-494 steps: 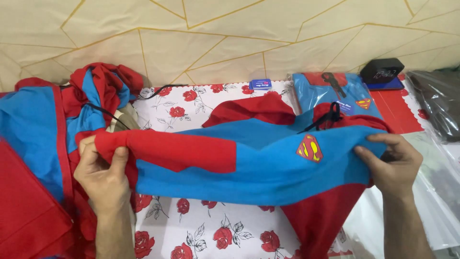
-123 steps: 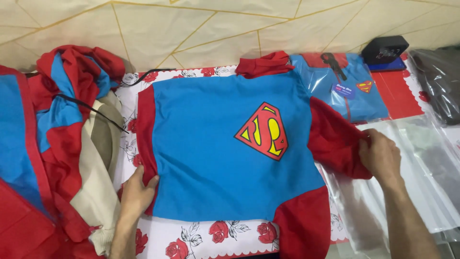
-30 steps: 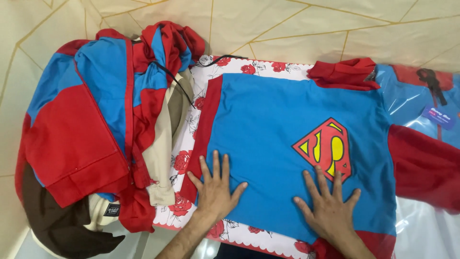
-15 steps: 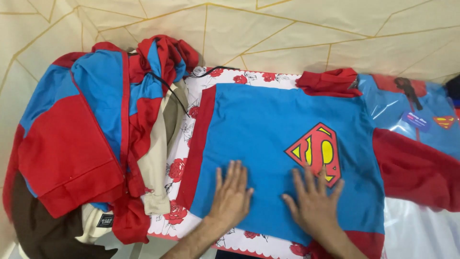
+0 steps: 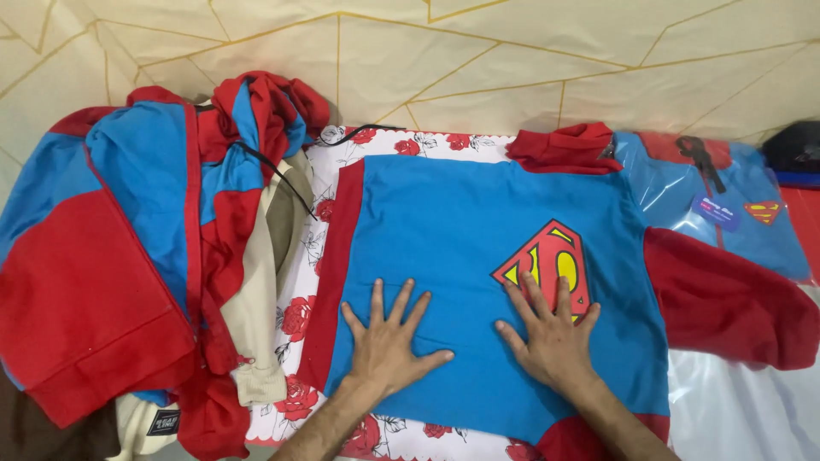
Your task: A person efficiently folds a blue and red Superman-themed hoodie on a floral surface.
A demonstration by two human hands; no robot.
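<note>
both hands (image 5: 468, 337) flat on blue sweatshirt (image 5: 453, 222)

left hand (image 5: 386, 345), right hand (image 5: 553, 341), flat on blue hoodie (image 5: 444, 230)

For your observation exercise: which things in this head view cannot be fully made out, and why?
- Emblem on the blue sweatshirt: lower edge covered by the right hand.
- Bagged garment: its tag print is too small.
- Dark object: cut off by the right edge.
- Garment pile: layers hide one another; the bottom edge cuts it.
</note>
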